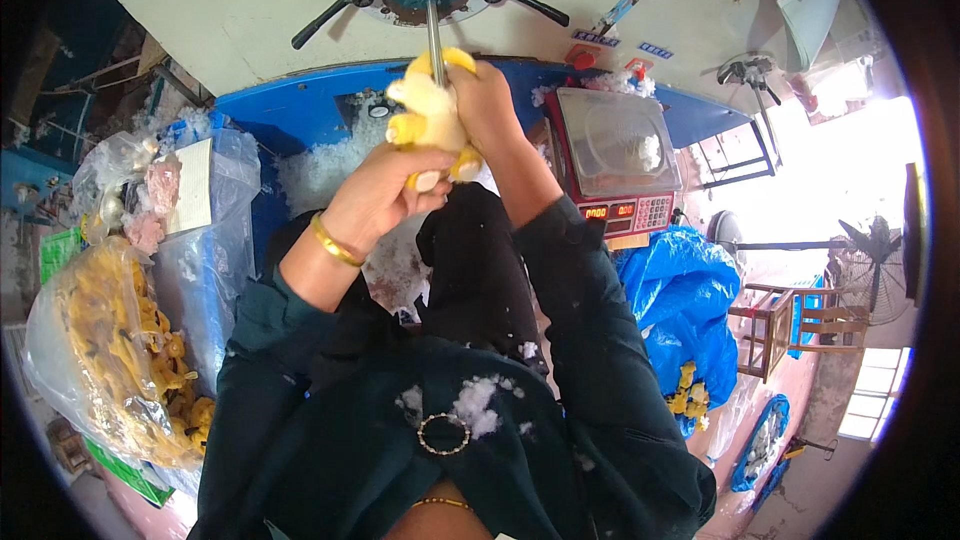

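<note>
A small yellow and cream plush toy (428, 105) is pushed onto the metal nozzle (433, 30) of a large pale machine, the tube entering at its upper part. My left hand (385, 190), with a gold bangle at the wrist, grips the toy's lower end by its short yellow legs. My right hand (485, 105) is closed around the toy's right side, close under the nozzle. The right fingertips are partly hidden behind the toy. White stuffing fluff (330, 175) lies on the blue tray below and to the left.
A red scale (615, 145) with a steel pan stands at right. Beside it hangs a blue plastic bag (675, 290) with yellow pieces. At left, a clear bag (110, 340) holds several yellow plush skins. Two black-handled clamps (325, 20) flank the nozzle plate.
</note>
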`<state>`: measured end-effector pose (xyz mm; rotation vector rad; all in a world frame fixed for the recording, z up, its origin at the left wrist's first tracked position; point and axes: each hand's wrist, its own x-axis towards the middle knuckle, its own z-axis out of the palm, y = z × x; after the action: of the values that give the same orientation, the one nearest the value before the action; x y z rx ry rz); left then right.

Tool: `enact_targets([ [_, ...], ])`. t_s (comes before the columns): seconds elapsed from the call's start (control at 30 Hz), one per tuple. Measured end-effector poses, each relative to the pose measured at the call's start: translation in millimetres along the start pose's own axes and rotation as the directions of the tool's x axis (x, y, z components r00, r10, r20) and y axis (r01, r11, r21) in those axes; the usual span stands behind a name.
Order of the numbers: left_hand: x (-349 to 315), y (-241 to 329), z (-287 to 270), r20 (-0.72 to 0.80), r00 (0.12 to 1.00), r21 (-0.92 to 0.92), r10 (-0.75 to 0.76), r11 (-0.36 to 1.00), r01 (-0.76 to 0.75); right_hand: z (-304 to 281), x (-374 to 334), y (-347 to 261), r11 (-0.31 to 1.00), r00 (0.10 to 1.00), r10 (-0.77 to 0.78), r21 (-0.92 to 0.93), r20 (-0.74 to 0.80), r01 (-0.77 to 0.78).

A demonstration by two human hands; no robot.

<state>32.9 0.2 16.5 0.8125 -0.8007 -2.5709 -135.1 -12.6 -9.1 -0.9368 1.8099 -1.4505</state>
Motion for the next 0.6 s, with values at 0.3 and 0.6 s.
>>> enact_targets([
  [0.3,52.8,52.3,-11.3,0.042,0.995,0.103,0.095,0.990,-0.099,21.3,69.9,-18.0,0.998,0.987,0.015,-0.057,-0.159,-0.024],
  [0.6,9.4,32.6,-27.2,0.079,0.997,0.166,-0.009,0.986,-0.004,2.8,-9.6,4.7,0.961,0.994,0.108,0.255,0.007,-0.106],
])
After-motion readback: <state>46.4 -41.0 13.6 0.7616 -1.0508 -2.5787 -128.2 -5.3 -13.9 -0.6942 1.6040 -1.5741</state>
